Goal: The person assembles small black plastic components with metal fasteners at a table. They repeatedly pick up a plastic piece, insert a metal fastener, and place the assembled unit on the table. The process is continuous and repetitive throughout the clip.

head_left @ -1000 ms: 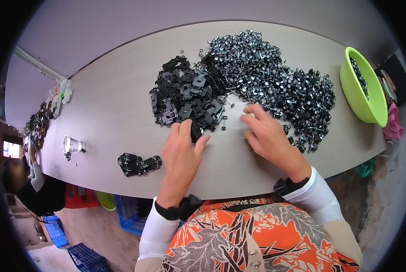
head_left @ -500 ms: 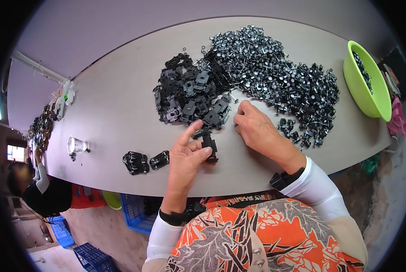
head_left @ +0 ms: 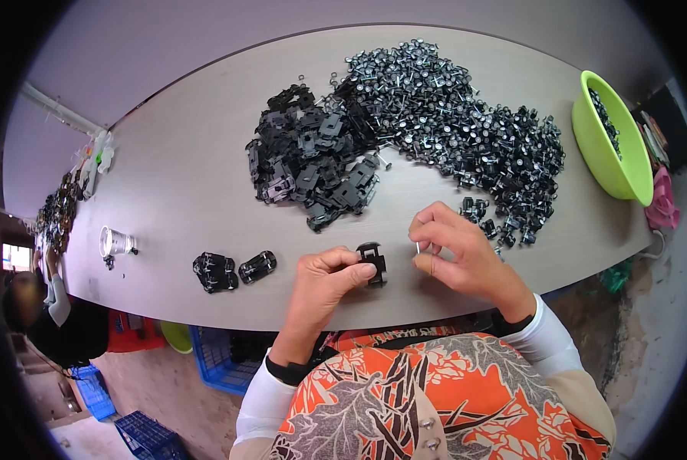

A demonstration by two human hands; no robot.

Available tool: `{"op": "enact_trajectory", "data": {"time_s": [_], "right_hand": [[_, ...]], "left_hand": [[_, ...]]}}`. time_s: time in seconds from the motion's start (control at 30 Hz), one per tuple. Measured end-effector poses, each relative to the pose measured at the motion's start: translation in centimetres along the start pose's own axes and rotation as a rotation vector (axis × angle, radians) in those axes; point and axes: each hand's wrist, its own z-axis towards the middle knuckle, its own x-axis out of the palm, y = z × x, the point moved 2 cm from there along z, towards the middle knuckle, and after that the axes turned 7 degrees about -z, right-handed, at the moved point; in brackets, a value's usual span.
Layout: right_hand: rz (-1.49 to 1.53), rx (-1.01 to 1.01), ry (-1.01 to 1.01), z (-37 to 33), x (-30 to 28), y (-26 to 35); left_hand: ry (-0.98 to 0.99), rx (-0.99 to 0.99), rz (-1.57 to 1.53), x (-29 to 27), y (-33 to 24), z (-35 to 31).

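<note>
Between the thumb and fingers of my left hand [head_left: 326, 282] is a black plastic toy car chassis [head_left: 373, 274], held just over the table near its front edge. To its right, my right hand [head_left: 466, 251] pinches a thin metal wheel axle [head_left: 418, 248]; the fingers partly hide it. The two parts are apart. Beyond my hands lies a heap of black car chassis [head_left: 329, 126]. A larger heap of wheel axles [head_left: 435, 115] with black wheels spreads to the far right. Left of my left hand sit several chassis with axles [head_left: 216, 274] and a single one [head_left: 257, 267].
A clear plastic cup [head_left: 116, 243] stands on the left of the table [head_left: 182, 161]. A green basin [head_left: 631, 165] holding wheel parts is at the right edge. Below the front edge is a blue crate [head_left: 224, 376]. Another person [head_left: 71, 330] works at the far left.
My right hand has moved right and nearer to me, and an axle now shows in its fingers. My left hand has turned the chassis and brought it slightly right, away from the heap.
</note>
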Motion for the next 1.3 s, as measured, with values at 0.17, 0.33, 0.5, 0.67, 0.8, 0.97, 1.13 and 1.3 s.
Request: {"op": "enact_trajectory", "data": {"time_s": [0.17,0.33,0.5,0.67,0.8,0.97,1.13,1.3], "right_hand": [[0.018,-0.178,-0.121,-0.7,-0.4,1.2],[-0.11,-0.397,-0.181,-0.5,-0.3,1.7],[-0.156,-0.393,-0.173,-1.1,0.7,1.0],[-0.114,-0.362,-0.137,-2.3,0.9,0.6],[-0.083,-0.321,-0.155,-3.0,1.7,0.8],[-0.039,-0.201,-0.115,-2.4,-0.3,1.1],[-0.627,0.01,-0.304,-0.9,-5.1,-3.3],[-0.731,0.198,-0.117,0.9,-4.2,-4.6]], "left_hand": [[0.043,-0.03,-0.165,2.4,-1.5,0.7],[0.154,-0.272,-0.293,3.5,-1.3,1.2],[0.128,-0.344,-0.356,3.9,-0.6,1.5],[0.206,-0.384,-0.454,4.3,1.0,1.5],[0.231,-0.333,-0.418,4.9,1.1,1.6],[0.234,-0.278,-0.221,5.0,0.3,1.4],[0.107,-0.259,-0.177,4.1,0.4,1.6],[0.085,-0.236,-0.186,4.2,0.1,1.7]]}}
